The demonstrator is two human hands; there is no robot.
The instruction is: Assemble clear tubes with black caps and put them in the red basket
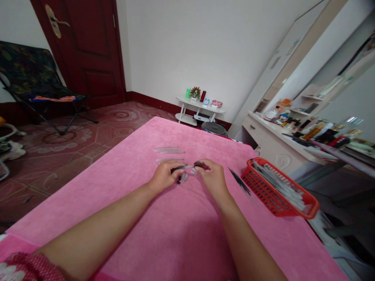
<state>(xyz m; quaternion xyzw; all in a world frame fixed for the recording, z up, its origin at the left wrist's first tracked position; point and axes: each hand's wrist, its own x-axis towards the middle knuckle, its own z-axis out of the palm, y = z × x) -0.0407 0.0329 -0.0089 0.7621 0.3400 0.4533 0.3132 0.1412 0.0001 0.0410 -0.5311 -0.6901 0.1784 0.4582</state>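
My left hand [164,176] and my right hand [213,178] are close together over the pink cloth [146,234], fingers pinched. Between them lies a thin, clear pen [189,167] with dark ends, held level by both hands. Just below the fingers are small black and clear pen parts [183,178], slightly blurred. Beyond my left hand several clear pens [170,150] lie side by side. To the right of my right hand is a loose bunch of thin black pen refills [239,181].
A red plastic basket [259,196] full of clear pen barrels [279,185] stands at the table's right edge. Past it is a dresser [272,138] crowded with bottles. A low white shelf [185,100], a folding chair [29,78] and a dark red door [84,43] are farther back.
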